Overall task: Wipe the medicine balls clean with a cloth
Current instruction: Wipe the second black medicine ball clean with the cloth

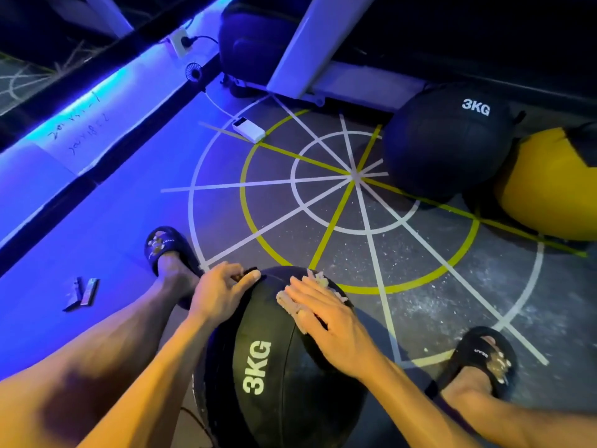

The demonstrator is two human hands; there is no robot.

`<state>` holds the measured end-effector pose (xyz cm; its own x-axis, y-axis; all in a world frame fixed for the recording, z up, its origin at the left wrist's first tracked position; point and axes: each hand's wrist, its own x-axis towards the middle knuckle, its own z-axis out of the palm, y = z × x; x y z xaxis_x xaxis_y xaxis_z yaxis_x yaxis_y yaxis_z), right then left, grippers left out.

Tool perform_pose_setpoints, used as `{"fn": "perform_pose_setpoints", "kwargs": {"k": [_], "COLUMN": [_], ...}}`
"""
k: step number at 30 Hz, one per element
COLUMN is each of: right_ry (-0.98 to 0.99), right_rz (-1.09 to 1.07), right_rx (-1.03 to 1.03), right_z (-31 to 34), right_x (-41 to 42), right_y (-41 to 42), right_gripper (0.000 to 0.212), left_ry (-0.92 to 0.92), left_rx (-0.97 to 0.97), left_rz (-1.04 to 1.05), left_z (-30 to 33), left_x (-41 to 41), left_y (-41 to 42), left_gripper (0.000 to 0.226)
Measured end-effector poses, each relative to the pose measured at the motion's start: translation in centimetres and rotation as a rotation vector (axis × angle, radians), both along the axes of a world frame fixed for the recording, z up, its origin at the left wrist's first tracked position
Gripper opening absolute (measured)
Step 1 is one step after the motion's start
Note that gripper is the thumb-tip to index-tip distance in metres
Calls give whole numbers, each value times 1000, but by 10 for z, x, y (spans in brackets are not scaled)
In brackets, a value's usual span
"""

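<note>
A black medicine ball marked 3KG sits on the floor between my legs. My right hand lies flat on its upper right side and presses a pale cloth against it with straight fingers. My left hand rests on the ball's upper left, its fingers curled round a small black strap at the top. A second black 3KG ball stands at the far right, with a yellow ball beside it.
The dark floor carries white and yellow circle markings. A white power bank and cable lie near the blue-lit wall ledge. A white machine frame and another dark ball stand behind. My sandalled feet flank the ball. Small flat objects lie left.
</note>
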<state>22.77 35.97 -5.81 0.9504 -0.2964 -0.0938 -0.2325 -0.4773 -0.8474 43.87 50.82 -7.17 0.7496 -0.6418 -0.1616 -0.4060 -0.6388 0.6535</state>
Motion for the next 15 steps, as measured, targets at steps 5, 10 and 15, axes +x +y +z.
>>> {"fn": "perform_pose_setpoints", "kwargs": {"k": [5, 10, 15], "right_ry": [-73, 4, -87], "right_rz": [-220, -524, -597], "right_rx": [27, 288, 517], "right_z": [-17, -31, -33], "right_x": [-31, -61, -47], "right_y": [-12, -40, -46], "right_gripper": [38, 30, 36], "left_ry": [-147, -197, -151], "left_rx": [-157, -298, -320], "left_rz": [-33, -233, -346], "left_z": [13, 50, 49], "left_x": [-34, -90, -101], "left_y": [-9, -23, -18], "left_gripper": [39, 22, 27]}}
